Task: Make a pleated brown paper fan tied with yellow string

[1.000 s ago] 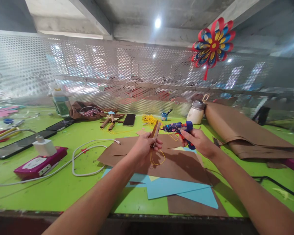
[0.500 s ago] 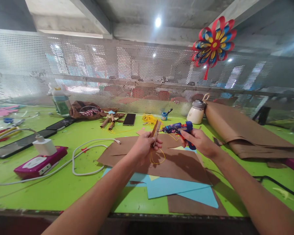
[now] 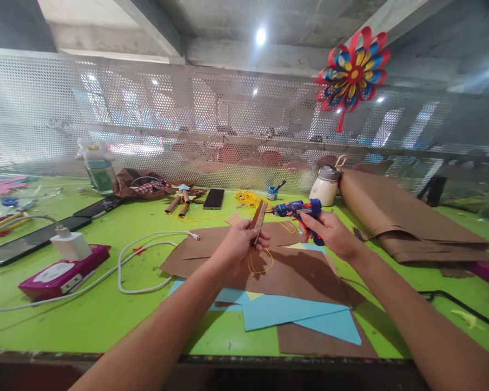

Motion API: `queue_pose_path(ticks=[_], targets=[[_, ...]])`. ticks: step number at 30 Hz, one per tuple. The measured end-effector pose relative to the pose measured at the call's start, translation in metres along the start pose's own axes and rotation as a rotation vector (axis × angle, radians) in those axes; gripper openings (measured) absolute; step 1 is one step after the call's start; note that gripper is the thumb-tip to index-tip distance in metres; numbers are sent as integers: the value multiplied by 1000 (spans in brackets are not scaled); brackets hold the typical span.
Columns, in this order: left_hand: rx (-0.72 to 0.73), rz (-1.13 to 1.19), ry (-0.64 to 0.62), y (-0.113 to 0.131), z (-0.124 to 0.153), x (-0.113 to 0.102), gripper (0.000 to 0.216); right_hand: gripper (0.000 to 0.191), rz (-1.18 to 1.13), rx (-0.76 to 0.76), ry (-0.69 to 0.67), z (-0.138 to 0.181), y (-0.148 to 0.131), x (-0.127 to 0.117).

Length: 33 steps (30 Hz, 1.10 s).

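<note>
**Glue gun raised a touch; nozzle at the strip's top end**

Since half a second ago the glue gun [image 3: 297, 209] has risen slightly and sits more level. Its nozzle stays at the upper end of the brown strip [image 3: 258, 220], just above centre frame. Our left hand [image 3: 238, 244] has hardly shifted.

Grip: the left fingers are closed around the lower half of the strip, holding it upright and tilted right, clear of the desk [image 3: 106, 309]. A yellow cord loop [image 3: 261, 263] hangs below that hand. Our right hand [image 3: 330, 233] is wrapped around the gun's handle. We cannot tell whether the trigger is pressed.

Progress, as we judge it: the nozzle meets the strip's top edge, so gluing is under way. No bead of glue is visible, and the strip is neither rolled nor joined to anything. The brown sheets [image 3: 277, 266] and blue sheets [image 3: 285, 312] under our hands lie uncut.

Counts:
- glue gun: 1
- strip in hand: 1
- cord loop: 1
- brown rolls [image 3: 179, 205], upper centre-left: 2 clear, possibly a third
- blue sheets: at least 2, overlapping
- dark phones [image 3: 214, 199] along the left and centre: 3
- paper pinwheel [image 3: 353, 70], upper right: 1
</note>
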<state>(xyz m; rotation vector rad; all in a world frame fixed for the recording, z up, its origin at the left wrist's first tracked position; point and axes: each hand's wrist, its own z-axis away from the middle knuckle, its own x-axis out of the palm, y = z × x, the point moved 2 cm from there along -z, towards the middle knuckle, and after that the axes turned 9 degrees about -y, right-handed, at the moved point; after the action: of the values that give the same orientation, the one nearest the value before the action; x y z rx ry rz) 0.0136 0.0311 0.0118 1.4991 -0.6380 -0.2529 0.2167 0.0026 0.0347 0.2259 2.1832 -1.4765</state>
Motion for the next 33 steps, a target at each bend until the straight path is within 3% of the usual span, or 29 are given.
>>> queue_pose_path(ticks=[21, 28, 33], targets=[[-5, -14, 15, 1, 1, 0, 14, 40, -70, -53, 96, -2, 8, -7], [23, 26, -7, 1, 0, 0, 12, 36, -259, 20, -67, -1, 6, 6], [50, 17, 4, 5, 2, 3, 10, 31, -418, 42, -64, -1, 10, 10]])
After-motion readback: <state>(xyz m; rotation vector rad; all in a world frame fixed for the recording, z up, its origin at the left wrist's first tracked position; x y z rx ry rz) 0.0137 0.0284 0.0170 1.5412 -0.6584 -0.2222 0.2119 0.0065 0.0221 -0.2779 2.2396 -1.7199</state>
